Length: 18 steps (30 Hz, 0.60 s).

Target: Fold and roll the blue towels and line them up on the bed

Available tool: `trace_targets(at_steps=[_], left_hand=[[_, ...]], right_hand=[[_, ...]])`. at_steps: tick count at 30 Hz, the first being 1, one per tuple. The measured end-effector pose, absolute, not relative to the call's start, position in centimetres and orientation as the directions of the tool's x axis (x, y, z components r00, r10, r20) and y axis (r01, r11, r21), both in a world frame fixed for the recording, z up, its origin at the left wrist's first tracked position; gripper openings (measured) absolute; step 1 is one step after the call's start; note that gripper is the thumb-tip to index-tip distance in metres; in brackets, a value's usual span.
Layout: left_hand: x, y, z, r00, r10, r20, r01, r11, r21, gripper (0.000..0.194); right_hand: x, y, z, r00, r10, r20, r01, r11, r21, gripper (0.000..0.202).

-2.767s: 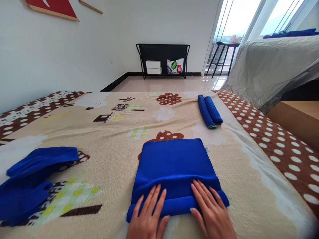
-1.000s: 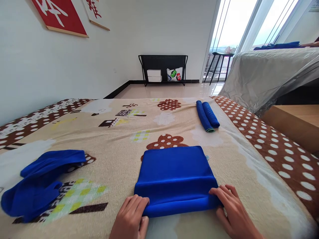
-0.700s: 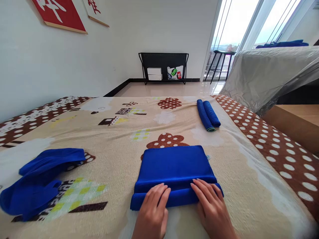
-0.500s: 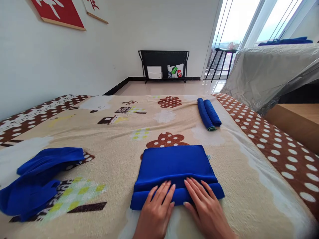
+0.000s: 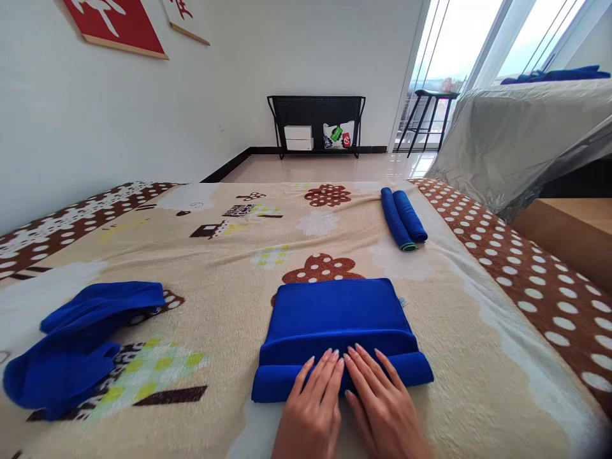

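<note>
A blue towel (image 5: 335,309) lies in front of me, its near edge rolled into a thick fold and a small tag at its right side. My left hand (image 5: 313,401) rests on the rolled edge, fingers stretched out over it. Close beside it, my right hand (image 5: 380,398) lies on the same roll, also with straight fingers, and the fingertips of both hands nearly meet at the middle. The thumbs are low at the roll's near side, partly hidden. Neither hand visibly grasps the cloth.
A crumpled blue towel (image 5: 71,347) lies at the left on the patterned blanket (image 5: 229,306). Two rolled blue towels (image 5: 401,217) sit side by side at the far right. Beyond stand a black rack (image 5: 315,115), a stool (image 5: 433,115) and plastic-covered furniture (image 5: 516,134).
My hands have slid toward each other along the roll, closing the gap between them. The towel's roll looks about the same; the view has shifted slightly.
</note>
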State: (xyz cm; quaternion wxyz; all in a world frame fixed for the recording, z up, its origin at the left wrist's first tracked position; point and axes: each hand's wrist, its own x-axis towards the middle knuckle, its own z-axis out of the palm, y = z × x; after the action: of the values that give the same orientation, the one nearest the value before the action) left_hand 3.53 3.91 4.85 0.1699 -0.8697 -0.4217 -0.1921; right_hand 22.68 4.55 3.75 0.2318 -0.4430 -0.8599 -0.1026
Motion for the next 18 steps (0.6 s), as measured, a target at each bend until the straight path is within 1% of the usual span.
trace_targets(at_steps=[3,7,10,15,18], left_hand=[[3.5,4.6,4.6,0.573,0.687,0.447,0.807,-0.567,-0.162,0.047],[-0.4,4.6,3.8,0.468,0.769,0.435,0.878,-0.460,-0.132,0.050],[-3.3,4.2,3.4,0.392,0.807,0.441,0.916,-0.388,-0.103,0.052],[-5.0,3.5,3.4,0.316,0.806,0.501,0.944,-0.320,-0.081,0.051],[-5.8,3.1,3.5,0.309,0.804,0.508,0.945,-0.318,-0.072,0.049]], right_hand=[[22.9,4.9,3.7,-0.500,0.743,0.446,0.825,0.564,-0.015,0.050],[26.8,5.1,3.0,-0.390,0.822,0.414,0.896,0.442,-0.034,0.053],[29.5,5.0,2.5,-0.333,0.850,0.409,0.925,0.379,-0.034,0.053],[30.5,4.6,2.2,-0.323,0.846,0.425,0.931,0.364,-0.017,0.053],[31.0,4.6,2.1,-0.306,0.851,0.427,0.930,0.364,-0.059,0.048]])
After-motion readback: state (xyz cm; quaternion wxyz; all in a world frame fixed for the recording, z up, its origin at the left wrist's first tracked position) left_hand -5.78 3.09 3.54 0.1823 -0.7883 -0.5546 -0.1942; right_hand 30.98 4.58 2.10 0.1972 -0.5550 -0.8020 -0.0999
